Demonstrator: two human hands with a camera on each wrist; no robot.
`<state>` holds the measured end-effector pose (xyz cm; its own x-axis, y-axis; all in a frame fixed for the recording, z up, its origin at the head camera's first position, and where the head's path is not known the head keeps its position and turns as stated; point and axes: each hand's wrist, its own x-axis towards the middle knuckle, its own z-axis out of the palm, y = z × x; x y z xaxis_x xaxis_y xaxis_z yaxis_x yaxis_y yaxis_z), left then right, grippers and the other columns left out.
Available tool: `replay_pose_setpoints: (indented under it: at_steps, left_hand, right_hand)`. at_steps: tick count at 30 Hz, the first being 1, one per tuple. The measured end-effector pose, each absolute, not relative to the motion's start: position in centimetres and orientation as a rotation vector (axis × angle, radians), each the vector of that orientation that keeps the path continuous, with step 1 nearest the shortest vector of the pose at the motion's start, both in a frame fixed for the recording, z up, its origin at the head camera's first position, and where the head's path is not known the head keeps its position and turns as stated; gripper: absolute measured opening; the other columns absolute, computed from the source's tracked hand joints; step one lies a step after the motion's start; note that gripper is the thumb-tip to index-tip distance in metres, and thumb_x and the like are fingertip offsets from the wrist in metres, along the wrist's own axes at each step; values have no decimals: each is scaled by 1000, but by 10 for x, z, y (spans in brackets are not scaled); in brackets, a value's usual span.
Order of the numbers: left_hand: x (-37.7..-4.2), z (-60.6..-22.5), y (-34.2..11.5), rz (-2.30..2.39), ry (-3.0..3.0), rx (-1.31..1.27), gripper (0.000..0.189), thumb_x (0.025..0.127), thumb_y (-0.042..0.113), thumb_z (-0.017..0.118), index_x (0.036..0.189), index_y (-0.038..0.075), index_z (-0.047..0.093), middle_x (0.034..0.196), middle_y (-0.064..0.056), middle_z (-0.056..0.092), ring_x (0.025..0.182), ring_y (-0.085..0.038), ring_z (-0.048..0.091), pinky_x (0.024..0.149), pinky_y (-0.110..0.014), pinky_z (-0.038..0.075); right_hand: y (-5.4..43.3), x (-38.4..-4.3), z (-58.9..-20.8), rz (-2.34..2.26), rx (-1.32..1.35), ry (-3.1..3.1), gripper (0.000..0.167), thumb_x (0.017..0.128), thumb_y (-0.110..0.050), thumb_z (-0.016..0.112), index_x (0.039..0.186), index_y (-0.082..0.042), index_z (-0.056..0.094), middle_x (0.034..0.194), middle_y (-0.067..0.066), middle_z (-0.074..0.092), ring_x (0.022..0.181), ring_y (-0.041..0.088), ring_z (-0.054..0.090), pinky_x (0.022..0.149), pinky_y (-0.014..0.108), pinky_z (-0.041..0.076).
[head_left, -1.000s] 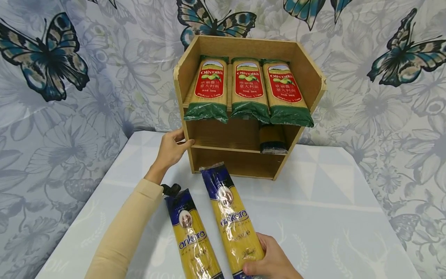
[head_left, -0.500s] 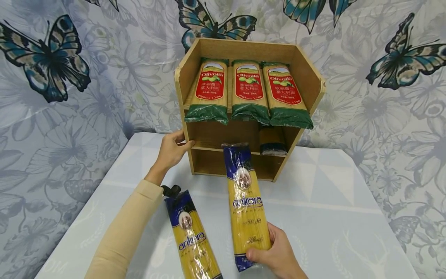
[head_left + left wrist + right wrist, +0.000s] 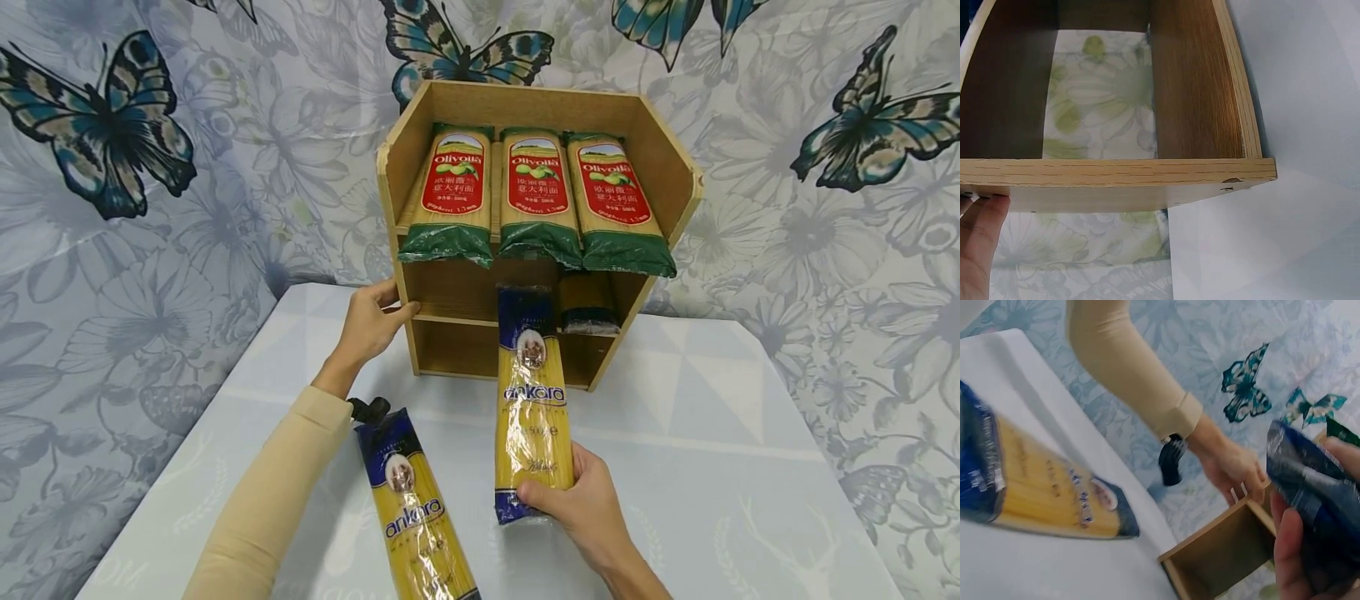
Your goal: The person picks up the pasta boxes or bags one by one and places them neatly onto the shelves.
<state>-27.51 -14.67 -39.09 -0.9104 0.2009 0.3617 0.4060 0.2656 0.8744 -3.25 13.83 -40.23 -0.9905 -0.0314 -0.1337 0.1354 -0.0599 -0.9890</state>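
Note:
In the head view my right hand [image 3: 585,508] grips the near end of a yellow and blue ankara pasta pack [image 3: 532,400], thumb on top. The pack's far end overlaps the middle opening of a small wooden shelf [image 3: 457,350], left of a dark-ended pack [image 3: 587,304] lying there. My left hand [image 3: 371,325] holds the shelf's left side edge; its fingers [image 3: 988,228] touch the side panel in the left wrist view. A second ankara pack [image 3: 416,508] lies on the table near my left forearm. The right wrist view shows the held pack's blue end [image 3: 1316,487] close up.
Several red-labelled Olivoilà spaghetti packs [image 3: 536,179] fill the top tier, their green ends overhanging its front. The pale table [image 3: 720,467] extends around the shelf. Behind stands a floral cloth backdrop [image 3: 285,150] with butterflies.
My right hand has carried the ankara pack forward and rightward from beside the other pack to the middle tier, straightening it. My left hand stays on the shelf's side.

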Motion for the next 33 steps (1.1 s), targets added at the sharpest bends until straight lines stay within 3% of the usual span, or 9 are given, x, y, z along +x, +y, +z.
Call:
replay_pose_setpoints:
  at_steps: [11, 17, 23, 26, 30, 33]
  left_hand:
    - [-275, -389, -147, -1710, -2352, -571, 50, 94, 4, 74, 142, 5, 61, 131, -16, 67, 120, -30, 64, 97, -47, 55]
    - [-274, -390, -147, -1723, -2341, -565, 49, 94, 3, 73, 142, 5, 61, 131, -16, 66, 121, -31, 64, 97, -47, 55]
    - [-274, -394, -145, -1734, -2352, -555, 48, 93, 5, 74, 140, 6, 63, 129, -16, 68, 120, -29, 64, 98, -45, 55]
    - [-274, -395, -144, -1734, -2354, -560, 49, 93, 5, 74, 141, 7, 62, 131, -16, 66, 121, -30, 64, 98, -45, 55]
    - [-275, -393, -145, -1727, -2346, -570, 51, 94, 4, 73, 143, 6, 60, 133, -17, 64, 123, -33, 62, 99, -49, 54]
    - [-275, -391, -147, -1727, -2348, -564, 51, 94, 3, 73, 143, 4, 59, 133, -18, 65, 122, -34, 62, 99, -50, 54]
  right_hand:
    - [135, -71, -387, -2281, 197, 2012, 41, 87, -1, 79, 120, 13, 59, 98, 19, 73, 84, 26, 74, 73, 32, 63]
    - [135, -96, -382, -2295, 210, 2023, 41, 91, -4, 76, 126, 9, 58, 103, 19, 73, 84, 24, 73, 66, 29, 61]
    - [135, -109, -379, -2360, 250, 1971, 44, 95, -5, 72, 133, 7, 55, 112, 19, 70, 92, 25, 73, 76, 31, 63]
    - [137, -107, -379, -2371, 248, 1971, 44, 95, -2, 71, 134, 8, 53, 113, 21, 70, 91, 25, 73, 75, 31, 62]
    - [138, -96, -378, -2330, 231, 2091, 56, 93, -2, 73, 142, 4, 46, 117, 22, 69, 89, 24, 72, 72, 31, 62]
    - [138, -85, -378, -2293, 192, 2204, 74, 89, -2, 79, 151, -1, 39, 126, 18, 66, 95, 24, 70, 77, 31, 62]
